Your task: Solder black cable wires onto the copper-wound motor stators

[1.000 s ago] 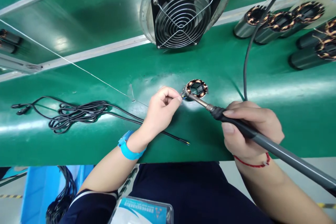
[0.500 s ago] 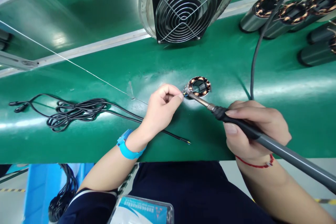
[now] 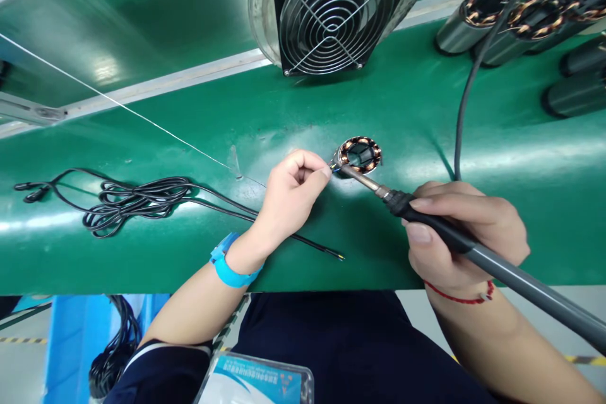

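Note:
A round motor stator (image 3: 360,155) with copper windings stands upright on the green belt (image 3: 189,252). My right hand (image 3: 461,237) is closed round the grey handle of a soldering iron (image 3: 478,252), whose metal tip touches the stator's left rim. My left hand (image 3: 288,196), with a blue wrist strap, pinches something thin at that same spot; a thin solder wire (image 3: 118,107) runs from there up to the left.
A black fan with a wire guard (image 3: 334,9) stands behind the stator. Several more stators (image 3: 478,16) lie at the back right. A bundle of black cable (image 3: 137,202) lies on the left, one lead reaching under my left wrist. The iron's cord (image 3: 466,95) hangs on the right.
The view has tilted slightly, so the fan and stators sit higher in the picture. Both hands hold their places at the stator; the iron's tip stays on the rim.

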`<state>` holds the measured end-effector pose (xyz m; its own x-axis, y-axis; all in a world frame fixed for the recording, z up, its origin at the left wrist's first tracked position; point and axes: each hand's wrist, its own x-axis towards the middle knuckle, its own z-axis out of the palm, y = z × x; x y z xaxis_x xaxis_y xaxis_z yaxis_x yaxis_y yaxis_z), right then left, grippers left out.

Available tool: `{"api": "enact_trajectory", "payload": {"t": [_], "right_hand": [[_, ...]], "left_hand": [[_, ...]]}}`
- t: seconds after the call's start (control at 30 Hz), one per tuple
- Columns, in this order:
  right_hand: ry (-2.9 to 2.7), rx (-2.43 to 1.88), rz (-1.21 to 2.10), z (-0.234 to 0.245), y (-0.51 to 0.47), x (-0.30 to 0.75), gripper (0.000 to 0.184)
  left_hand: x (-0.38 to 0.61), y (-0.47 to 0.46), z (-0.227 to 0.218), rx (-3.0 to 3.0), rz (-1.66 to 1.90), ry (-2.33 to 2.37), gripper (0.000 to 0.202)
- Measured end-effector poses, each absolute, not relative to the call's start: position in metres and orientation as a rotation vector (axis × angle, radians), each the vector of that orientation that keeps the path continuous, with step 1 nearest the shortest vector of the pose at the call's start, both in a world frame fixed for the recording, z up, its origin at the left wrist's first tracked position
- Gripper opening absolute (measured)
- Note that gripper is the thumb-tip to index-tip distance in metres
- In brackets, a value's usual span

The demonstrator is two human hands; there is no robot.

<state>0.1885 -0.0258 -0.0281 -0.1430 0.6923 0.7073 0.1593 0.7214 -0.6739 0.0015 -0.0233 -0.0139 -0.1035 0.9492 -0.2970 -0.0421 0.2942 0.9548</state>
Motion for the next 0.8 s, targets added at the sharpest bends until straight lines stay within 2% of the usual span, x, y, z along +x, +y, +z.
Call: {"api": "enact_trajectory", "payload": {"t": [0.63,0.8], "right_hand": [[-1.665,-0.67,0.526,-0.0294,-0.025,0.1873,0.024],[-1.664,-0.826,0.471,-0.0376,-0.026,0.1927,0.012]], "left_hand": [[0.0007,-0.0231,-0.0146,0.927,1.053,1.415,0.012],[0.0007,-0.0233,-0.0153,0.91,1.063,1.414,0.011]]}}
